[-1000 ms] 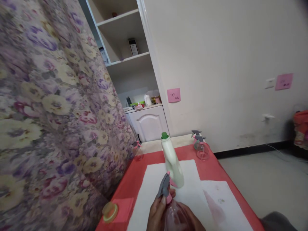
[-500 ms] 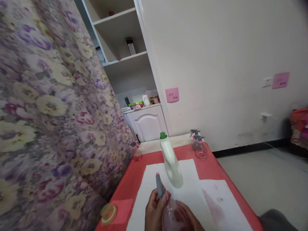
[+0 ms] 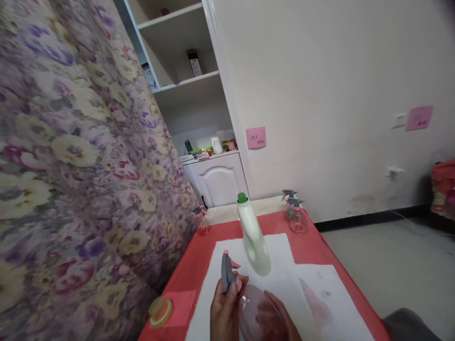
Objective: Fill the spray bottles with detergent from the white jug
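A clear spray bottle (image 3: 261, 310) with a grey and pink trigger head (image 3: 227, 272) is held between my two hands at the bottom of the view, its head tilted up and left. My left hand (image 3: 224, 308) wraps its fingers around the pink collar below the trigger. Against the round body on the right side, my right hand (image 3: 282, 312) is curled, partly hidden by the bottle. Just beyond stands a pale green jug (image 3: 254, 241) with a green top (image 3: 242, 197), on white paper (image 3: 213, 279).
Spray bottles stand at the table's far right (image 3: 297, 220) and far left (image 3: 202, 222). A roll of tape (image 3: 160, 311) lies at the near left on the red cloth (image 3: 185, 277). Stained paper (image 3: 341, 298) lies at right. A floral curtain (image 3: 88, 189) hangs along the left side.
The spray bottle's head has turned, so its pink trigger now shows, and it has shifted slightly left and up. My left hand has moved left with it.
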`<state>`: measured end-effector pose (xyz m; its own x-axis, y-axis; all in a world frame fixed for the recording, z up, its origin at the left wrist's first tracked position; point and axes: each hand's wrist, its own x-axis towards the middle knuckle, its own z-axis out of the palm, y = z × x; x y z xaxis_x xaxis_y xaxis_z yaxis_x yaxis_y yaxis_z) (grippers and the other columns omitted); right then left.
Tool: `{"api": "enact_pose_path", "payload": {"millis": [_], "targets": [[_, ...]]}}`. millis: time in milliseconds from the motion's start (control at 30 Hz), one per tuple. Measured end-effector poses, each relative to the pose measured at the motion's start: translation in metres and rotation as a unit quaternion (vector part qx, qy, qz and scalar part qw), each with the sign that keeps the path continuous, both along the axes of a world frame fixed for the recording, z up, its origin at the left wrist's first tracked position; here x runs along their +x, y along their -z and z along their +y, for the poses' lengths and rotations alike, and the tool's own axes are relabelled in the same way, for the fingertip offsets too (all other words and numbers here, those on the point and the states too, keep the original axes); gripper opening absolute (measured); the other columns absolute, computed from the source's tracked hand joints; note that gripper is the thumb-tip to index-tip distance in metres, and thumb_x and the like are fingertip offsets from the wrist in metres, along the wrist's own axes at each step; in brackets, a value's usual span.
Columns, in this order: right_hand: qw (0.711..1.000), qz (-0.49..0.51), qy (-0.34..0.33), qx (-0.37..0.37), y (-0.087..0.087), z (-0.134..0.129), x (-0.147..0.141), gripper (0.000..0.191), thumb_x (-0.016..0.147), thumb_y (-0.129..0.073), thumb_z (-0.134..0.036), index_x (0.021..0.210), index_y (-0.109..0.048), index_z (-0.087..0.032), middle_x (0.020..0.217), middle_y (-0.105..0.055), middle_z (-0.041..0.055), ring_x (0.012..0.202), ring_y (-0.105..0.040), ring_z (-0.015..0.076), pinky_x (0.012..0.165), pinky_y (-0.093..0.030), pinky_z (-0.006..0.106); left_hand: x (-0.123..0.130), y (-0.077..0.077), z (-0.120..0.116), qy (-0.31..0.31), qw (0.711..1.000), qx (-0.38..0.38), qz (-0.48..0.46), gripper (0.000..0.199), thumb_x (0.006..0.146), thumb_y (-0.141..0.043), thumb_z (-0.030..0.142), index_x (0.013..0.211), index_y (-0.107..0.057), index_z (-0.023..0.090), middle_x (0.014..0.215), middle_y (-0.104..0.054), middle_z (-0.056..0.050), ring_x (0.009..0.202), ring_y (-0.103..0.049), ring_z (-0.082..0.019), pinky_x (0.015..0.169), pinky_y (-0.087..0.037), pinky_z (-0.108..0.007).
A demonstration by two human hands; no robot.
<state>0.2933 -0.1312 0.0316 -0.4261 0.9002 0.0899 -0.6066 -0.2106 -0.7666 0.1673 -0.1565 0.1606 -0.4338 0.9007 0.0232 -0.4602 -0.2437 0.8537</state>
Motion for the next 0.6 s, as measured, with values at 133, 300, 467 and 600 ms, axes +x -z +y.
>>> {"api": "enact_pose_path", "payload": {"millis": [133,300,467,600], "targets": [[0.993,0.001,-0.097,-0.061,0.009,0.013,-0.013,0.066,0.056,-0.075,-0.069,0.107,-0.067,-0.029,0.098,-0.071,0.0089,0.088,-0.069,0.0320,0.073,-0.054,0.047,-0.002,0.002,0.003,0.006,1.000,0.013,-0.004,0.042,0.064,-0.084,0.038,0.099,-0.070,0.020,0.090,-0.072,-0.003,0.086,-0.067,-0.018,0.087,-0.051,-0.030],[0.988,0.028,-0.137,-0.061,0.017,0.014,-0.020,0.071,0.051,-0.071,-0.079,0.100,-0.069,-0.027,0.085,-0.073,0.0066,0.075,-0.071,0.0308,0.072,-0.054,0.053,-0.007,0.008,0.004,0.014,1.000,0.007,0.003,0.039,0.067,-0.082,0.040,0.098,-0.072,0.018,0.093,-0.072,-0.006,0.090,-0.067,-0.020,0.090,-0.051,-0.032],[0.998,0.020,0.005,-0.060,0.024,0.004,-0.013,0.085,0.043,-0.087,-0.060,0.118,-0.061,-0.029,0.115,-0.065,0.0098,0.091,-0.067,0.0310,0.074,-0.056,0.046,-0.007,0.011,0.004,-0.012,1.000,0.011,-0.006,0.038,0.067,-0.081,0.039,0.097,-0.072,0.018,0.095,-0.071,-0.006,0.092,-0.066,-0.021,0.094,-0.050,-0.035],[0.994,0.000,-0.060,-0.095,0.017,0.012,-0.020,0.073,0.054,-0.077,-0.069,0.112,-0.064,-0.028,0.104,-0.068,0.0102,0.088,-0.069,0.0318,0.068,-0.057,0.047,-0.008,0.011,0.004,-0.012,1.000,0.016,-0.010,0.035,0.067,-0.081,0.039,0.094,-0.072,0.018,0.095,-0.071,-0.005,0.090,-0.067,-0.020,0.091,-0.052,-0.033]]}}
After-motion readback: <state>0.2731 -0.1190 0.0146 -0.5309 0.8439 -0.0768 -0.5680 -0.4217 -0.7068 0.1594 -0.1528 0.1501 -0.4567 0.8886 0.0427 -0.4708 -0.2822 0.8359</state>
